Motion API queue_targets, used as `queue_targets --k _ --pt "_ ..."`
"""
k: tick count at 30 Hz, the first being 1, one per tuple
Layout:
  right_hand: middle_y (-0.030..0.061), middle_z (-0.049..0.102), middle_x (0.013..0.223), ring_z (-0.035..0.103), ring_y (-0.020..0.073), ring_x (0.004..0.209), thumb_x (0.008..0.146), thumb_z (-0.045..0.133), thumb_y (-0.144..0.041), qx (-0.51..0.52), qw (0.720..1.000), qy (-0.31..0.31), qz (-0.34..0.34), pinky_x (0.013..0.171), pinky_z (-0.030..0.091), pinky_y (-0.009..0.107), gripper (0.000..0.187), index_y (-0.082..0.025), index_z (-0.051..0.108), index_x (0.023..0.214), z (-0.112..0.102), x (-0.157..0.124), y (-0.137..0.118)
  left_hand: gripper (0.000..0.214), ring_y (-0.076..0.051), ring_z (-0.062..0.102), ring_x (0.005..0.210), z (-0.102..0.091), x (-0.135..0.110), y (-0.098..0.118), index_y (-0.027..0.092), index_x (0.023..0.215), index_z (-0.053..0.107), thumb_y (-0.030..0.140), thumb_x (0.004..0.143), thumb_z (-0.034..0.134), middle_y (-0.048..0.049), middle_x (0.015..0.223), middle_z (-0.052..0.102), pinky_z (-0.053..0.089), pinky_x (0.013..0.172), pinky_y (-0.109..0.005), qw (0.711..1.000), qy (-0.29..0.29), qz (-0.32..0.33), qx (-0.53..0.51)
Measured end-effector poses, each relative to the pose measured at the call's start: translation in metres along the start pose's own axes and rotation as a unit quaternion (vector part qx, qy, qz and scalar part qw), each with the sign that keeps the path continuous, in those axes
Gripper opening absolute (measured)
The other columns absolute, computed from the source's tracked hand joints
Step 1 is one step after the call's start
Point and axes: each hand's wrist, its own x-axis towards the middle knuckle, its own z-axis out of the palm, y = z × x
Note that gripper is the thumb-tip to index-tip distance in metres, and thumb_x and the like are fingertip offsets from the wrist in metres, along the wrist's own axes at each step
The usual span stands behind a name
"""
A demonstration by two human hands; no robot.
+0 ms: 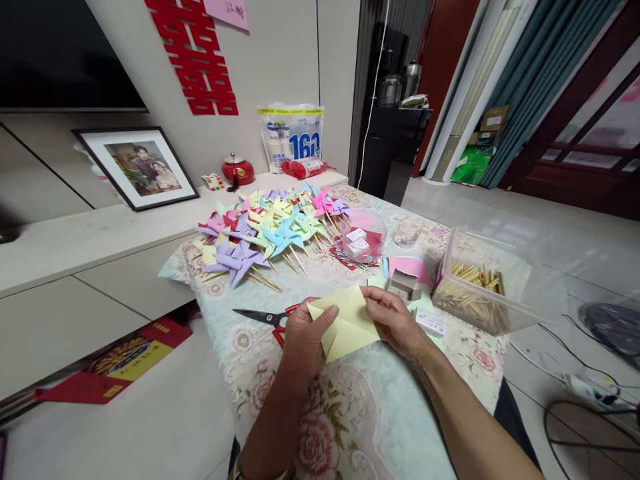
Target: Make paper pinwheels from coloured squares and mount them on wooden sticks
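A folded yellow paper square (347,321) is held just above the floral tablecloth (365,413). My left hand (303,339) pinches its left edge with thumb on top. My right hand (397,320) grips its right edge, fingers closed on the fold. Red-handled scissors (265,318) lie on the cloth just left of my left hand, blades pointing left. Behind the paper sits a heap of finished paper pinwheels (270,230) in purple, blue, yellow and pink, on wooden sticks.
A clear box of wooden sticks (475,290) stands at the right. Pink paper sheets (409,267), small white boxes (404,283) and a clear tub (361,240) lie behind my hands. A framed photo (137,168) leans on the low cabinet at left.
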Motion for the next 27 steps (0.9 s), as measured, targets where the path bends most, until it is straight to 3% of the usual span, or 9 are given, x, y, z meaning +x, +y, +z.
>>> queue_targets --k 6,13,19,27 --pt "0.0062 0.079 0.094 0.075 0.0205 0.074 0.068 0.087 -0.028 -0.019 0.999 0.039 0.000 0.071 0.056 0.032 0.045 -0.019 0.070 0.109 0.0034 0.0021 0.0021 0.043 -0.015 0.065 0.056 0.0015 -0.0017 0.0028 0.015 0.083 0.060 0.036 0.059 0.089 -0.0027 0.068 0.072 0.052 0.059 -0.028 1.000 -0.017 -0.004 -0.018" --pt "0.0055 0.080 0.089 0.074 0.0194 0.070 0.065 0.089 -0.027 -0.013 0.998 0.065 -0.014 0.068 0.057 0.030 0.044 -0.018 0.071 0.104 0.0020 0.0048 0.0035 0.037 -0.021 0.072 0.072 0.0024 -0.0022 0.0042 0.016 0.092 0.064 0.036 0.068 0.084 -0.0058 0.080 0.076 0.055 0.072 -0.032 0.999 -0.038 -0.001 -0.038" --pt "0.0044 0.080 0.086 0.073 0.0192 0.068 0.065 0.089 -0.030 -0.012 0.990 0.132 -0.046 0.065 0.056 0.030 0.040 -0.019 0.072 0.099 -0.0008 0.0062 0.0049 0.037 -0.027 0.072 0.090 0.0060 -0.0048 0.0060 0.014 0.098 0.068 0.036 0.072 0.081 -0.0108 0.093 0.077 0.055 0.080 -0.035 0.996 -0.066 -0.019 -0.049" --pt "0.0045 0.079 0.087 0.072 0.0180 0.068 0.064 0.089 -0.029 -0.024 0.996 0.085 -0.029 0.064 0.054 0.029 0.043 -0.018 0.071 0.101 0.0015 0.0058 0.0034 0.052 -0.028 0.073 0.084 0.0055 -0.0047 0.0011 0.012 0.105 0.070 0.030 0.060 0.088 -0.0116 0.093 0.078 0.056 0.075 -0.035 0.997 -0.076 -0.031 -0.013"
